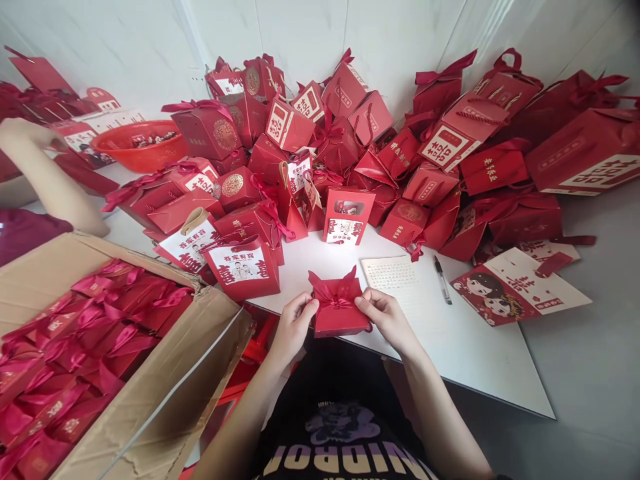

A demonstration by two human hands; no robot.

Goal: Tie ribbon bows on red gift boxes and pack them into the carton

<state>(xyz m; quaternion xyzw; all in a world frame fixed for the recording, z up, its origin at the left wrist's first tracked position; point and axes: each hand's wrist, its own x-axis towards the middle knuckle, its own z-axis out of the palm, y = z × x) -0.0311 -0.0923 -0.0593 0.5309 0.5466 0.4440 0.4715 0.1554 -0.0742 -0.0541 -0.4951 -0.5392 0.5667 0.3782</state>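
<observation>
A small red gift box [339, 325] with a dark pink ribbon bow [336, 293] on top is held between both hands at the table's front edge. My left hand [295, 319] pinches its left side, thumb toward the bow. On the other side my right hand [384, 315] grips the box near the ribbon end, thumb and fingers closed. The box's underside is hidden. Just beyond it stands a red box with a clear window [349, 217]. To the right of the box lies a sheet of handwritten paper [393, 277], with a black pen [443, 280] beside it.
Many red gift boxes [400, 157] are heaped along the wall. A cardboard carton [165, 373] full of ribboned red boxes stands at my left. Farther left are an orange-red basin [137, 143] and another person's arm [60, 180]. The white table [490, 360] ends at right.
</observation>
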